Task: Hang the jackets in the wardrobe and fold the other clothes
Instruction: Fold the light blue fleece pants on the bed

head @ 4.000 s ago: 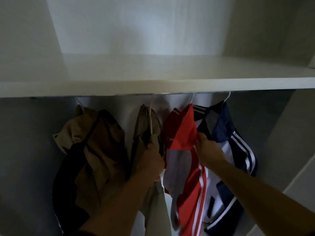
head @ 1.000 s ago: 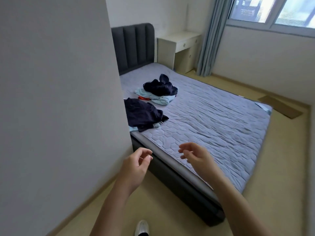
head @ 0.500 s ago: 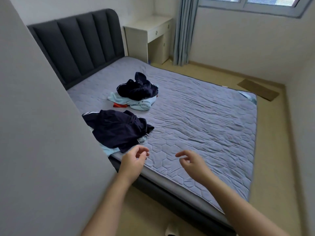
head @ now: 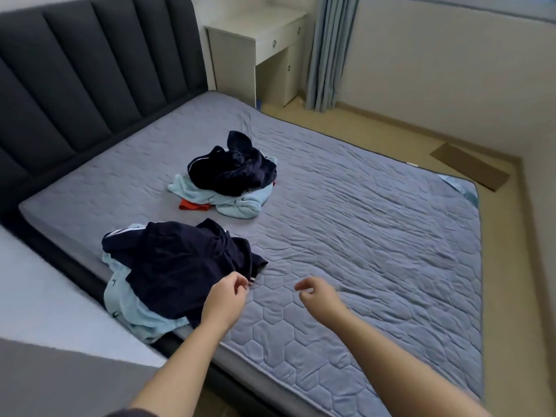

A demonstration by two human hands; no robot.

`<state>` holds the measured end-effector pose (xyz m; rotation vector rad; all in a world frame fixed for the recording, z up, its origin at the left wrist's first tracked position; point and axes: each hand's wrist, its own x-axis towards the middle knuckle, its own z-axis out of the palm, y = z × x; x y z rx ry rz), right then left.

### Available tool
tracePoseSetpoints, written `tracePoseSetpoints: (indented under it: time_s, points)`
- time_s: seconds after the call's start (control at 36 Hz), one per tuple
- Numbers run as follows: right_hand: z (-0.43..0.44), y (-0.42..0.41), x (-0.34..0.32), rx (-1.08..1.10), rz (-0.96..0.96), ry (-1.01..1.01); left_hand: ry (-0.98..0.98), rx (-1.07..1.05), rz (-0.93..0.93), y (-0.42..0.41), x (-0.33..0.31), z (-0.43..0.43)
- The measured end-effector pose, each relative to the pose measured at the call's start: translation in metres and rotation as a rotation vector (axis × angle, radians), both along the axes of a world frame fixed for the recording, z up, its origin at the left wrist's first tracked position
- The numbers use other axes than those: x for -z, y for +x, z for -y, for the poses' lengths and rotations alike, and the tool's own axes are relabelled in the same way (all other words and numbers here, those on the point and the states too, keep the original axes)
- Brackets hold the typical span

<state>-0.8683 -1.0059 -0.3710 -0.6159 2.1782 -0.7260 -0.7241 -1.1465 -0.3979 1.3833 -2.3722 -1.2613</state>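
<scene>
Two heaps of clothes lie on the grey quilted bed [head: 376, 236]. In the near heap a navy garment [head: 180, 263] lies over a light blue garment [head: 132, 308] at the bed's near left edge. The far heap has a navy garment [head: 231, 167] on a light blue one [head: 240, 203], with a red-orange piece [head: 194, 205] poking out. My left hand [head: 224, 299] hovers at the near navy garment's lower right edge, fingers loosely curled and holding nothing. My right hand [head: 319, 294] hangs over bare mattress to the right, fingers relaxed. The wardrobe is out of view.
A dark padded headboard [head: 90, 70] runs along the back left. A white desk [head: 255, 46] and a grey-blue curtain [head: 331, 49] stand at the back. A piece of cardboard [head: 471, 165] lies on the tan floor. A white panel edge [head: 45, 311] is close at my left.
I turned from the wardrobe, where my hands were on the hanging jackets, to the bed. Since then I have come closer and both hands have reached toward the near heap.
</scene>
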Motion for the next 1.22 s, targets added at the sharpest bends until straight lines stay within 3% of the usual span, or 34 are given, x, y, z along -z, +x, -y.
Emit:
tracePoseSetpoints:
  time_s: [0.17, 0.47, 0.58, 0.69, 0.86, 0.97, 1.08, 1.17, 1.22]
  points:
    - [0.075, -0.043, 0.101, 0.018, 0.003, 0.112, -0.084, 0.156, 0.378, -0.027, 0.112, 0.078]
    - [0.167, -0.04, 0.306, -0.027, 0.119, 0.215, -0.336, 0.473, 0.715, -0.073, 0.287, 0.184]
    - [0.19, -0.03, 0.35, 0.053, 0.221, 0.177, -0.457, 0.673, 0.845, -0.084, 0.339, 0.202]
    - [0.203, -0.02, 0.377, 0.081, 0.286, 0.165, -0.491, 0.716, 0.961, -0.08, 0.371, 0.226]
    - [0.198, -0.025, 0.389, 0.036, 0.27, 0.26, -0.505, 0.84, 0.639, -0.076, 0.348, 0.28]
    - [0.207, -0.032, 0.382, 0.049, 0.255, 0.279, -0.763, 0.896, 0.429, -0.086, 0.289, 0.343]
    - [0.238, -0.038, 0.369, 0.043, 0.218, 0.215, -0.902, 0.677, 0.263, -0.138, 0.231, 0.398]
    - [0.264, -0.041, 0.357, 0.048, 0.213, 0.125, -0.721, 0.469, -0.004, -0.168, 0.217, 0.403]
    - [0.276, -0.041, 0.352, 0.043, 0.211, 0.078, -0.484, 0.517, -0.037, -0.168, 0.222, 0.39]
